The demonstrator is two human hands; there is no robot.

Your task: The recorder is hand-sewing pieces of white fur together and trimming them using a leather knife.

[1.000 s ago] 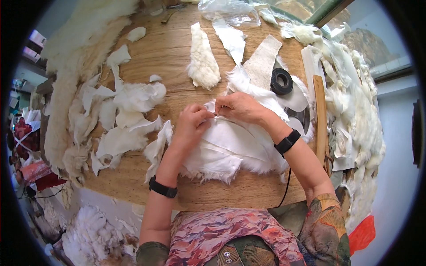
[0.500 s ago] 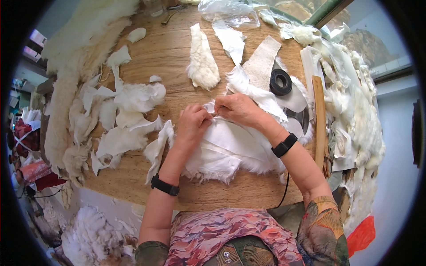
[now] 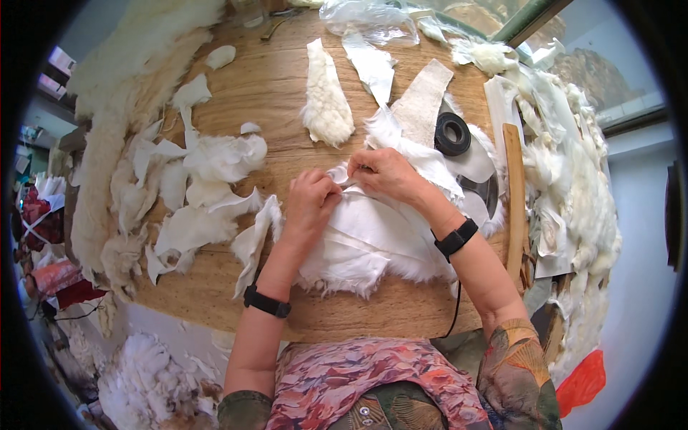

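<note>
A white fur pelt piece lies skin side up on the wooden table, its shaggy hair showing along the near edge. My left hand is closed on its upper left edge, thumb and fingers pinched together. Just to the right, my right hand is closed in a pinch above the same edge; what its fingertips hold is too small to make out. A small turned-up flap of white skin shows between the two hands. Beyond the right hand lies another white fur strip.
A black tape roll rests on pelt pieces at the right, near a wooden strip. Fur scraps cover the left side. A long fur piece and a clear plastic bag lie farther back. Pelts hang along the right.
My right hand has barely shifted, and its forearm has moved slightly left. The left hand keeps its grip in almost the same place. The pelt has hardly moved.
</note>
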